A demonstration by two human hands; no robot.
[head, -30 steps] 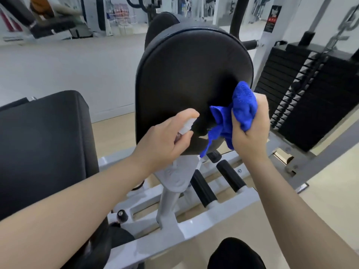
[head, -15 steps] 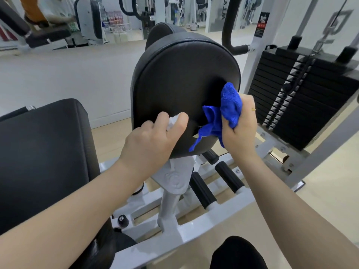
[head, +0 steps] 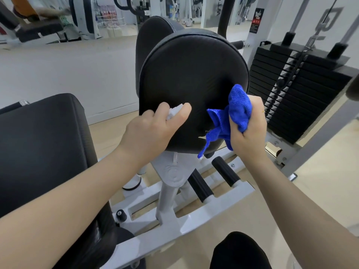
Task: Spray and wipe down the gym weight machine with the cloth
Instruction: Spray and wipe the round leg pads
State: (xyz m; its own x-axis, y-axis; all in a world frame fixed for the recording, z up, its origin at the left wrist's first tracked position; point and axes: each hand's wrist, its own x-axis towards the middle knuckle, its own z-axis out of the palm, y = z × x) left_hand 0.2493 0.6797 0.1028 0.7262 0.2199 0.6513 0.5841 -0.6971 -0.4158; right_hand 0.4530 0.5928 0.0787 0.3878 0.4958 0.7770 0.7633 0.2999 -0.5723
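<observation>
A black rounded pad (head: 190, 74) of the weight machine stands upright in front of me on a white post (head: 171, 175). My left hand (head: 151, 131) is closed around a small white spray bottle (head: 174, 111), of which only the top shows between my fingers, held close to the pad's lower left. My right hand (head: 248, 131) grips a bunched blue cloth (head: 233, 111) against the pad's lower right edge, with a corner of cloth hanging down.
A black seat cushion (head: 42, 144) lies at the left. The black weight stack (head: 299, 88) with its cable stands at the right. White frame bars (head: 174, 226) with black rubber grips (head: 200, 187) run below the pad. Other gym machines stand at the back.
My left hand with the bottle has moved up toward the pad and turned so most of the bottle is hidden. My right hand with the cloth has stayed at the pad's lower right.
</observation>
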